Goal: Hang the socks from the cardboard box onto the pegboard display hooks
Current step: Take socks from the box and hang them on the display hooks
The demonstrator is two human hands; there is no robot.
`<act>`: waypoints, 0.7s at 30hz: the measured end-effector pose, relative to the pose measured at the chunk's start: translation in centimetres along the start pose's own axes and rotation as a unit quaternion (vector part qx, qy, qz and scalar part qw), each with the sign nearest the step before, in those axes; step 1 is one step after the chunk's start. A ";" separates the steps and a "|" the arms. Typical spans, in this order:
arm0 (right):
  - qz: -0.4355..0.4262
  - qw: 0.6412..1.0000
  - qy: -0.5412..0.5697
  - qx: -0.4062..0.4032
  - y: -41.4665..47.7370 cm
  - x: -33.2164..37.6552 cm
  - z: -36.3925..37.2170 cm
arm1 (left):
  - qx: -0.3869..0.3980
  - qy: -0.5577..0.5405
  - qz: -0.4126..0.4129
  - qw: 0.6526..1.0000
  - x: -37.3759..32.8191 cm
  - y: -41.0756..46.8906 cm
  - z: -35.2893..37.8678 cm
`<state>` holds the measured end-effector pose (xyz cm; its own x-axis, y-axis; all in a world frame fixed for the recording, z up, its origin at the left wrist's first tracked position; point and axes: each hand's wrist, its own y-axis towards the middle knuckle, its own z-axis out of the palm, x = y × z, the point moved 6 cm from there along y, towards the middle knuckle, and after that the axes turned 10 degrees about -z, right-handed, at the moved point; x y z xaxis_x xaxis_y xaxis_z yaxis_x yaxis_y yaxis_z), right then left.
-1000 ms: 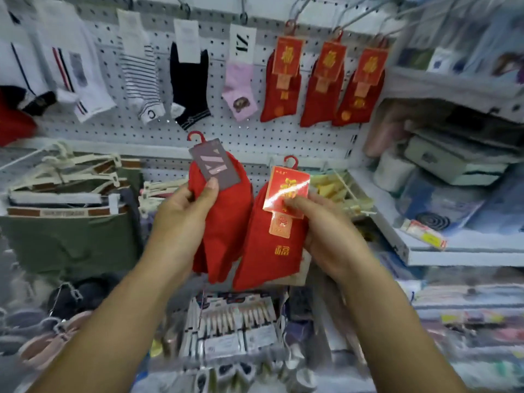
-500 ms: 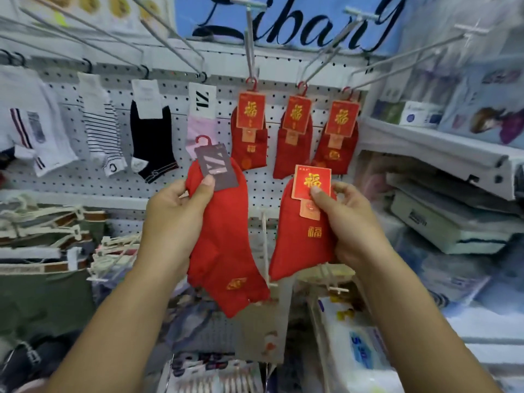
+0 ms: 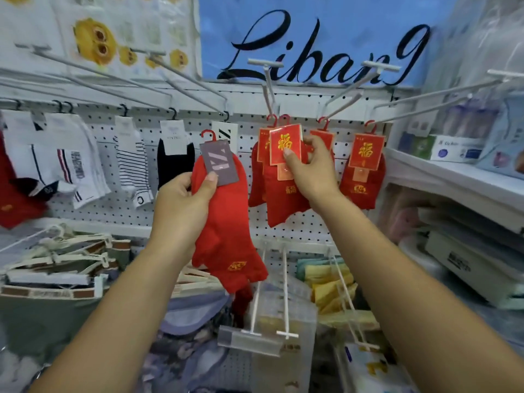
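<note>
Closest in, below both hands, a couple of lower pegs [image 3: 285, 279] stick out toward the camera, with bagged stuff and folded yellow cloths around them. No cardboard box anywhere in view.

The left hand [image 3: 181, 205] is clamped on the grey-tagged red socks [image 3: 224, 222], thumb pressed on the tag's lower corner and fingers curled behind. It's parked low and off to the side. My guess is that pair is just waiting its turn, since its tag doesn't match the row the other hand is working on.

The right hand [image 3: 312, 171] is higher and further out, pinching the red socks with the gold-print card [image 3: 283, 199], thumb on the card face and fingers behind. Holding it by the card leaves the little plastic loop on top free and upright, and that's the bit that has to slide onto the hook [image 3: 269, 92] just above that hand. The loop is right at the wire, next to a matching pair's loop. Can't tell if it's actually on yet.

Behind the hands is the white pegboard [image 3: 113, 205]. There are more hung red pairs [image 3: 363, 182] right of the right hand, then black socks [image 3: 173, 163], striped socks [image 3: 133, 165] and white socks [image 3: 71, 154] out past the left hand. Shelves [image 3: 453, 177] of boxed goods sit far right, and a blue sign [image 3: 312, 38] with script lettering hangs above it all.
</note>
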<state>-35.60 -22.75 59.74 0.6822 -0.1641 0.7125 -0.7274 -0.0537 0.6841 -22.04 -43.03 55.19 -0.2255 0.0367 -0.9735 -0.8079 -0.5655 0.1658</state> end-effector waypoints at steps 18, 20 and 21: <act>-0.019 0.994 0.097 -0.051 2.1 -2.3 3.0 | 0.004 -0.028 -0.002 1.000 0.8 -0.3 -2.2; -0.016 0.994 0.107 -0.027 2.4 -2.3 3.3 | 0.000 -0.034 -0.004 0.999 1.0 -0.5 -2.2; -0.014 0.995 0.102 -0.017 2.5 -2.4 3.4 | -0.002 -0.038 -0.004 0.999 1.0 -0.6 -2.3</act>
<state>-39.36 -25.87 59.19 0.7056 0.0405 0.7074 -0.7072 -0.0218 0.7067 -20.57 -44.54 53.75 -0.2600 0.1032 -0.9601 -0.8079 -0.5678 0.1578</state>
